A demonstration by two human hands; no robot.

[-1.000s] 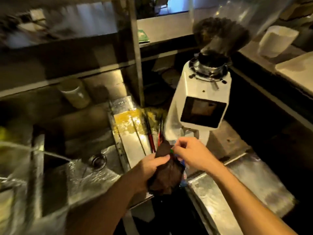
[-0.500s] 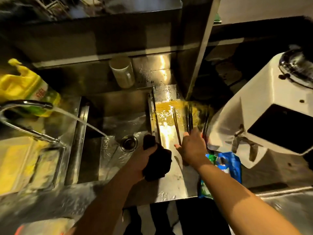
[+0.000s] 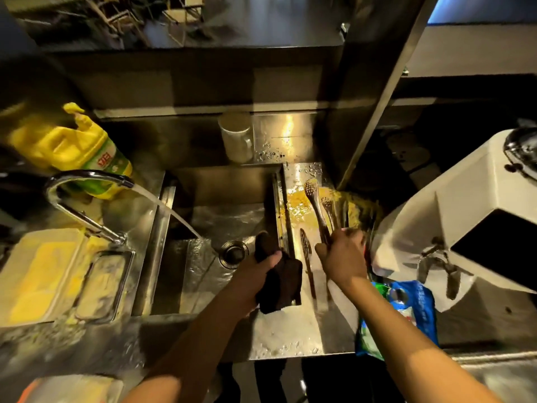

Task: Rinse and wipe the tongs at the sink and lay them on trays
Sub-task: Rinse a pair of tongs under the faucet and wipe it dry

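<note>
Metal tongs point(image 3: 318, 212) tilted above wet drainboard point(image 3: 293, 330), beside sink point(image 3: 209, 216).

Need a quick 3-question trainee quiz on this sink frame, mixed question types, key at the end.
1. True or false: the tap is off.
2. Which hand grips the dark cloth? A) the left hand B) the right hand
3. Fill in: the right hand grips a pair of metal ____ above the wet drainboard to the right of the sink basin.

Key: 1 false, water streams into the basin; 2 A; 3 tongs.
</note>
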